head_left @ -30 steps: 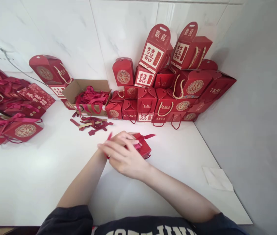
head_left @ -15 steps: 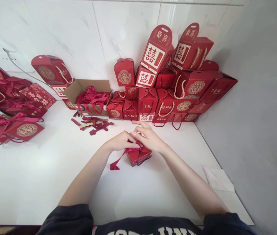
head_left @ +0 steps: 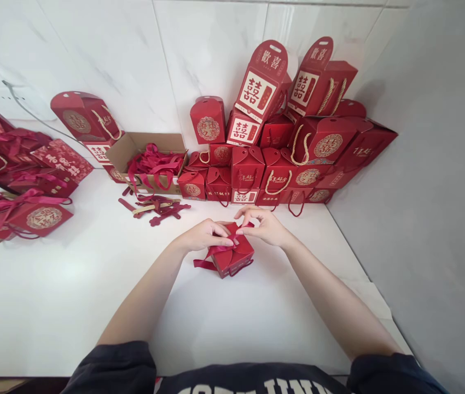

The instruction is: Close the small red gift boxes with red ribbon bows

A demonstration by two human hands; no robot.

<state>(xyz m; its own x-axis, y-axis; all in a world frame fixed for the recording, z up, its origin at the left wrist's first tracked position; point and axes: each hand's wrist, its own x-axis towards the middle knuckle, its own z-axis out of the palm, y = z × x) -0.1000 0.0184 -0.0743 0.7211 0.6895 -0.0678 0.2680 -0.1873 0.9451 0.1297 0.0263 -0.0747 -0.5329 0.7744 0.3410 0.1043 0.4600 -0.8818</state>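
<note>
A small red gift box (head_left: 238, 257) sits on the white table in front of me, with a dark red cord handle at its near side. Crimson ribbon (head_left: 219, 249) crosses its top, and one tail hangs off the left side onto the table. My left hand (head_left: 205, 236) pinches the ribbon at the middle of the lid between thumb and fingers. Over the box's right rear part, my right hand (head_left: 266, 227) pinches another stretch of the ribbon. The fingers partly hide the knot area.
Stacked red gift boxes (head_left: 249, 169) line the wall behind. An open cardboard box (head_left: 177, 143) of loose ribbons stands left of them, with flat dark red strips (head_left: 158, 207) before it. Ribboned boxes (head_left: 44, 218) lie at far left. A white paper (head_left: 367, 298) lies right.
My right hand has drawn right, away from the left hand, with ribbon in its fingers. More of the box's lid shows, and the left ribbon tail has shifted toward the box.
</note>
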